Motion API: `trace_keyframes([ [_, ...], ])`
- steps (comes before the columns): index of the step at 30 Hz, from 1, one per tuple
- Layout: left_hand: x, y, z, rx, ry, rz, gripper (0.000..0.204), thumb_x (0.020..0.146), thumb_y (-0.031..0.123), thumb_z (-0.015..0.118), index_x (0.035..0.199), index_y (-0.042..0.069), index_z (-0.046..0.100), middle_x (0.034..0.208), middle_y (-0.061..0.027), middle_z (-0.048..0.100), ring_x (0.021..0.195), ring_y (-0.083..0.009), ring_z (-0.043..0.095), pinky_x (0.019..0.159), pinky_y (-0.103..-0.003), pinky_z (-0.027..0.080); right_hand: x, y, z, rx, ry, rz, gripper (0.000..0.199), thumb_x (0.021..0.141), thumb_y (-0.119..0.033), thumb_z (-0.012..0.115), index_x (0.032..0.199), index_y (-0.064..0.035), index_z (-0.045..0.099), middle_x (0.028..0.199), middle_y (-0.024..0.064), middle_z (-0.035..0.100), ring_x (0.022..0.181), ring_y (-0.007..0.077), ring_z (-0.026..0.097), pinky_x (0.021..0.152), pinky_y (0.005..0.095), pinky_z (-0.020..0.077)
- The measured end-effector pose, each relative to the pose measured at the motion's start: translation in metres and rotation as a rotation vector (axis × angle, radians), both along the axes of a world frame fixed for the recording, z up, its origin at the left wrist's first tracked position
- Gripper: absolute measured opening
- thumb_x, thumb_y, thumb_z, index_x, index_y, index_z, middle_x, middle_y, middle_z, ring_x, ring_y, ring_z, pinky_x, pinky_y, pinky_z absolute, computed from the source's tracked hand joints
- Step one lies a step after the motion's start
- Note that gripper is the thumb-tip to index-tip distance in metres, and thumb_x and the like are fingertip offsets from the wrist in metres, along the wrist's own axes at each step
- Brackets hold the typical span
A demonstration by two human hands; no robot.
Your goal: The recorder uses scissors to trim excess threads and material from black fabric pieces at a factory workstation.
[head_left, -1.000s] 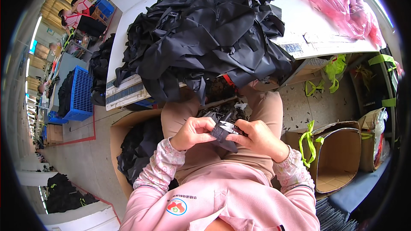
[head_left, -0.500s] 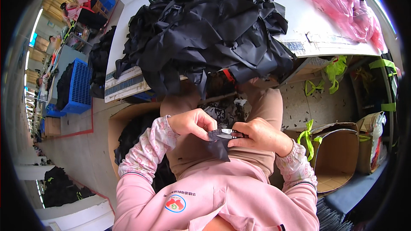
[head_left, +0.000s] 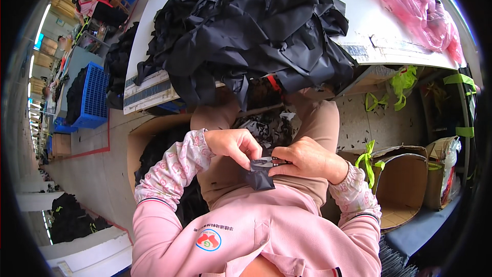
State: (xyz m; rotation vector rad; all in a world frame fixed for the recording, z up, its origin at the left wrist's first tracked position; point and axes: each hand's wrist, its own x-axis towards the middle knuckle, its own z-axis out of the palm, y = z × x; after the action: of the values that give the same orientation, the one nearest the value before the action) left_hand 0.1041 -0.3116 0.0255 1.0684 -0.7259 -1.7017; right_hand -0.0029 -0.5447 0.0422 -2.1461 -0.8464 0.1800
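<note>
Above my lap, my left hand [head_left: 237, 146] pinches the upper edge of a small black fabric piece [head_left: 260, 179], which hangs down between my hands. My right hand [head_left: 303, 160] is closed round a pair of small thread snips [head_left: 266, 162]. The pale blades lie against the top edge of the fabric, close to my left fingertips. Part of the snips' handle is hidden in my right fingers. On the white table [head_left: 389, 36] before me lies a big heap of black fabric pieces [head_left: 246, 31], some hanging over the near edge.
Pink plastic sheeting [head_left: 410, 5] covers the table's far right. An open cardboard box [head_left: 402, 187] stands at my right; another box [head_left: 137, 141] with black fabric is at my left. Dark scraps litter the floor [head_left: 353, 123]. A blue crate [head_left: 92, 95] stands farther left, with people behind.
The snips and my right hand have shifted slightly left, with the blades further along the fabric's top edge. The fabric piece hangs a little differently. My left hand keeps its pinch.
</note>
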Motion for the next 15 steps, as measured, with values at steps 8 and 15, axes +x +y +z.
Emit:
trace_keyframes([
  [8, -0.0027, -0.0013, 0.0001, -0.001, -0.001, -0.005, 0.010, 0.079, 0.006, 0.069, 0.086, -0.001, 0.066, 0.080, -0.0006, 0.063, 0.075, -0.0072, 0.054, 0.072, -0.023, 0.042, -0.0020, -0.0028, -0.0020, -0.004, -0.001, -0.003, 0.033, 0.082, -0.038, 0.069, 0.083, -0.0054, 0.061, 0.057, 0.0114, 0.056, 0.052, 0.0329, 0.057, 0.046, 0.0396, 0.0427],
  [15, -0.0047, -0.0050, -0.0045, -0.006, -0.029, -0.049, 0.011, 0.080, 0.008, 0.069, 0.087, -0.001, 0.067, 0.077, 0.0009, 0.063, 0.071, -0.0056, 0.053, 0.068, -0.023, 0.042, 0.0010, 0.0024, -0.0009, -0.023, 0.003, 0.059, 0.034, 0.082, -0.038, 0.069, 0.082, -0.0058, 0.060, 0.057, 0.0112, 0.056, 0.051, 0.0327, 0.056, 0.046, 0.0393, 0.0427],
])
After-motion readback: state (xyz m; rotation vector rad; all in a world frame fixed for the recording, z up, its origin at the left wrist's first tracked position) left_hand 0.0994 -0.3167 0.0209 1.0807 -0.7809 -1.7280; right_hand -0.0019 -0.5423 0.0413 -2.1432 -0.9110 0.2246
